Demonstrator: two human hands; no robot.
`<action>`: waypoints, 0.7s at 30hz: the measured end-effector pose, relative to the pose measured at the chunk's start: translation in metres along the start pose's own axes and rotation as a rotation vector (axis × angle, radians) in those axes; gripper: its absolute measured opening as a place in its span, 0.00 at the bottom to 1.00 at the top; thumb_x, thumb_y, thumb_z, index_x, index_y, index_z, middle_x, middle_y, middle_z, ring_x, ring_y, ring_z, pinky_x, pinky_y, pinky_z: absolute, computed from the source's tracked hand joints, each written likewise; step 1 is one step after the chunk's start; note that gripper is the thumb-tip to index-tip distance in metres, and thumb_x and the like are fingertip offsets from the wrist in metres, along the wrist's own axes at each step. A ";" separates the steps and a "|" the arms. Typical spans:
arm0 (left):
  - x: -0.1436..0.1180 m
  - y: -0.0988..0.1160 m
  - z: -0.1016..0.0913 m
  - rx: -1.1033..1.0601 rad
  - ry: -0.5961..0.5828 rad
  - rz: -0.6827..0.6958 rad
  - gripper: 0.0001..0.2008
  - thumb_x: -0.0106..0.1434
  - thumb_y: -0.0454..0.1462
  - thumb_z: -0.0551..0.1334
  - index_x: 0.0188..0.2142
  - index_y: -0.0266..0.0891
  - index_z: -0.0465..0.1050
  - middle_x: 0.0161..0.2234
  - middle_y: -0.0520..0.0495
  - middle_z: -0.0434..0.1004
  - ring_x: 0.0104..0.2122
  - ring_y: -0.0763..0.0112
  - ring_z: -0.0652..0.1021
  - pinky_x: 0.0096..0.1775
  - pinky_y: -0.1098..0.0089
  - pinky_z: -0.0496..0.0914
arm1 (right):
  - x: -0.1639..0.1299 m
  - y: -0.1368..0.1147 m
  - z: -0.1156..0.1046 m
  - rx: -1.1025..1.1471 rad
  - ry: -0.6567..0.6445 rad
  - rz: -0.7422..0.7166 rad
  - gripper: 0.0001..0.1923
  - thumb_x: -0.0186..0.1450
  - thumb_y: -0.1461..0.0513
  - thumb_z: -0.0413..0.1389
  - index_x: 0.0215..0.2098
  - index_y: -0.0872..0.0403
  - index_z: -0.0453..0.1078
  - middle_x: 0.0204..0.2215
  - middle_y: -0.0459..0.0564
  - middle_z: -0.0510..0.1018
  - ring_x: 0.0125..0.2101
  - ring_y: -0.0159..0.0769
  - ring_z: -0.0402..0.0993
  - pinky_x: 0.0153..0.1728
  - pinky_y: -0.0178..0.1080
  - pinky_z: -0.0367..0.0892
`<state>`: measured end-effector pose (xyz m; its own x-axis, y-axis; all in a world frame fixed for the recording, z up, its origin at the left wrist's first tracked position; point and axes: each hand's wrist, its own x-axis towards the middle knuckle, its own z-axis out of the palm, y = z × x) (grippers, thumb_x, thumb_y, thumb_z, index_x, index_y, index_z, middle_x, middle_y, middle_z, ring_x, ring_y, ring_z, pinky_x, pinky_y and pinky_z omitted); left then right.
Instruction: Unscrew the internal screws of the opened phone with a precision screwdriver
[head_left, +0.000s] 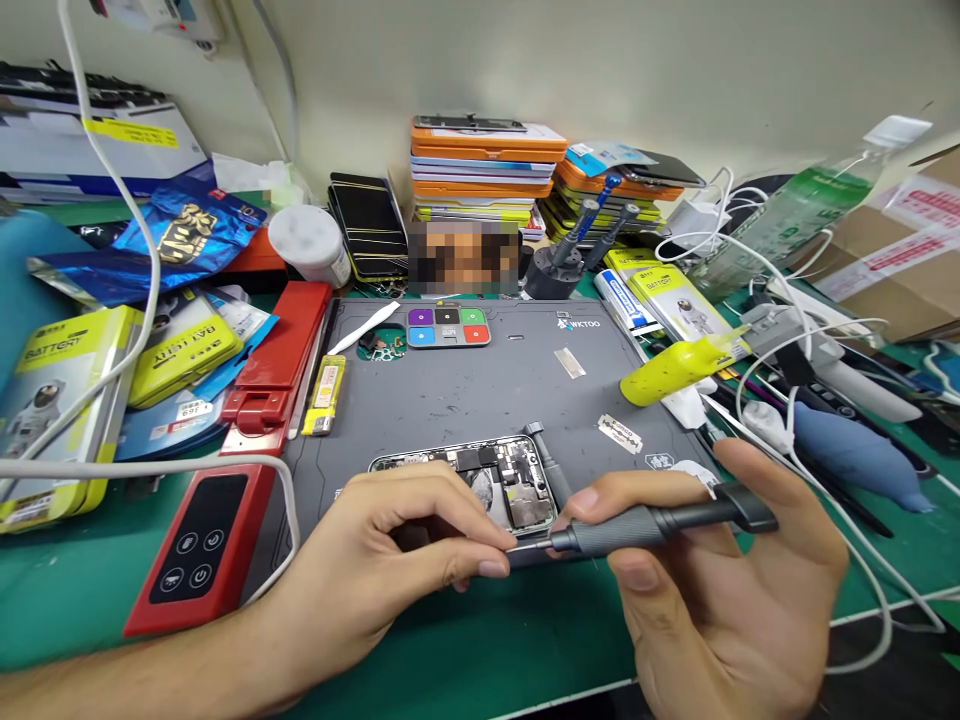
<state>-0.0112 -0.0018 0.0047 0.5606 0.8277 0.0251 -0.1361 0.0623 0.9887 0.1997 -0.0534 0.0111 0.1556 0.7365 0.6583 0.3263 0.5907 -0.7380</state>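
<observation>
Right hand (720, 590), palm up, grasps a slim dark-grey metal precision screwdriver (660, 520) lying sideways across its fingers, tip pointing left. Left hand (397, 560) pinches the small bit at the screwdriver's tip between thumb and forefinger, the remaining fingers curled under.

Both hands meet low at centre, above the near edge of a grey silicone repair mat (487, 390) on the green desk (90, 590).

Just behind the left knuckles: an opened smartphone with exposed circuit boards (487, 475), flat on the mat, partly hidden by the left hand. A second dark screwdriver (547, 460) lies beside its right edge.

Farther up the mat: small tray with coloured squares (448, 327), white plastic pry tool (365, 327), yellow lighter (324, 393), razor blade (619, 432).

Off the mat, right: yellow squeeze bottle with pointed nozzle (675, 367), on its side among white cables. Left: red heating pad with black button panel (201, 548), white cable (150, 466) running over it (yellow battery boxes beyond).

Back wall: stack of orange and white flat boxes (484, 170).
</observation>
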 end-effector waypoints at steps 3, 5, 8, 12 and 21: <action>0.000 0.000 0.000 0.007 0.003 -0.004 0.07 0.67 0.30 0.75 0.37 0.45 0.89 0.35 0.53 0.87 0.31 0.77 0.81 0.33 0.81 0.76 | 0.000 0.001 -0.001 -0.002 0.008 0.001 0.34 0.69 0.74 0.59 0.71 0.50 0.65 0.38 0.47 0.85 0.34 0.36 0.84 0.34 0.39 0.85; 0.000 0.000 -0.001 0.007 0.001 -0.009 0.08 0.67 0.29 0.75 0.37 0.45 0.89 0.35 0.53 0.88 0.31 0.77 0.81 0.34 0.81 0.76 | 0.000 0.002 -0.001 0.011 0.000 0.005 0.34 0.69 0.74 0.60 0.70 0.50 0.65 0.38 0.48 0.85 0.35 0.37 0.85 0.34 0.39 0.85; -0.001 0.000 -0.001 -0.016 -0.008 -0.001 0.08 0.67 0.29 0.75 0.36 0.45 0.89 0.35 0.53 0.88 0.31 0.77 0.82 0.34 0.81 0.75 | -0.001 0.003 -0.002 0.066 -0.017 0.028 0.34 0.69 0.76 0.58 0.70 0.51 0.64 0.41 0.48 0.85 0.37 0.36 0.85 0.35 0.38 0.86; -0.001 0.000 -0.001 -0.034 -0.011 -0.011 0.08 0.66 0.29 0.75 0.36 0.45 0.90 0.35 0.53 0.88 0.31 0.78 0.81 0.34 0.82 0.75 | -0.004 0.002 -0.002 0.154 -0.017 0.099 0.31 0.71 0.75 0.58 0.68 0.49 0.65 0.41 0.48 0.85 0.38 0.35 0.85 0.35 0.36 0.86; -0.001 0.000 0.000 -0.035 -0.009 -0.036 0.08 0.66 0.30 0.76 0.37 0.47 0.90 0.35 0.54 0.89 0.32 0.78 0.82 0.35 0.82 0.75 | -0.008 -0.001 0.000 0.227 0.011 0.244 0.26 0.74 0.69 0.60 0.67 0.42 0.67 0.40 0.47 0.85 0.41 0.34 0.84 0.39 0.34 0.85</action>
<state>-0.0119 -0.0020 0.0041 0.5732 0.8194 -0.0088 -0.1441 0.1113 0.9833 0.1982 -0.0600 0.0070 0.2144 0.8621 0.4591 0.0621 0.4571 -0.8873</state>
